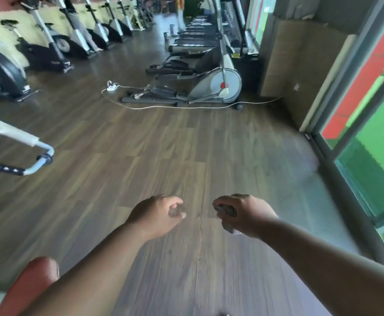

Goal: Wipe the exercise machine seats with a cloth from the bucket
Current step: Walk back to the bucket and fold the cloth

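Head view: wood-plank floor [186,144], exercise bikes [50,49].

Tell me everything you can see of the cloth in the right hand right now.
The cloth is a small, dark grey-brown wad, crumpled and bunched tight inside the closed right hand. Only two bits show: a rumpled fold at the fingers and a paler tail hanging below the palm. It looks like soft fabric; whether it is wet cannot be told. It is held in the air above the wooden floor, touching nothing but that hand.
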{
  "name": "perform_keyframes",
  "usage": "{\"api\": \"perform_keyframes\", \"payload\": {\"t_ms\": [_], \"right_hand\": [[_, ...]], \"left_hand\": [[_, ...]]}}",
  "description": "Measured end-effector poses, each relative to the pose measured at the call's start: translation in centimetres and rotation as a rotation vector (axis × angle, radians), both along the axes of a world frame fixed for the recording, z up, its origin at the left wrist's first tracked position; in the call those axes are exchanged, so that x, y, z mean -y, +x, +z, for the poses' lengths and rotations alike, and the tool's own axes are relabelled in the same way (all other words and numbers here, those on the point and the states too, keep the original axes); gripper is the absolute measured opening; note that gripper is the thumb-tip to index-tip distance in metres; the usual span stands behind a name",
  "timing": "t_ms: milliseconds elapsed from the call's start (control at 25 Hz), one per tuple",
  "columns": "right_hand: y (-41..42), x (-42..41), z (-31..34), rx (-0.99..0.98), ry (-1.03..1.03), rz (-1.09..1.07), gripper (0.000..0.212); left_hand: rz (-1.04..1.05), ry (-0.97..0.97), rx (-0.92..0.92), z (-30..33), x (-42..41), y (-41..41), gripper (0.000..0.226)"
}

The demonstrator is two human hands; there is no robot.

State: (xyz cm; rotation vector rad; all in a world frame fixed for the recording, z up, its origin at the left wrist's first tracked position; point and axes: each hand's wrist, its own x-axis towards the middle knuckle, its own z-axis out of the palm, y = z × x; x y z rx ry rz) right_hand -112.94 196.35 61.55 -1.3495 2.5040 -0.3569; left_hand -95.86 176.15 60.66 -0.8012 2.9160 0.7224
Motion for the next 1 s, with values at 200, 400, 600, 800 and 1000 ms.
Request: {"api": "perform_keyframes", "payload": {"t_ms": [200,400,600,800,1000], "right_hand": [[-8.6,13.0,0.1,0.004,0.023,0.181,0.026],[-12.6,28.9,-0.6,-0.008,0.069,0.369,0.026],[-18.4,42.2,0.4,0.009,0.074,0.295,0.024],[-25.5,53.7,1.6,-0.01,0.007,0.245,0.025],[-33.9,66.8,1.0,-0.065,0.045,0.356,0.026]], "left_hand": [[0.199,-0.006,-0.047,-0.9,7.6,-4.8,0.032],[0.312,0.0,-0.011,-2.4,20.4,-8.2,0.034],[0.26,0.026,0.036,-1.7,34.8,-14.3,0.038],[0.243,0.016,0.069,-0.3,48.3,-22.2,0.037],[0.333,0.012,0.008,1.5,59.9,-29.8,0.038]]}}
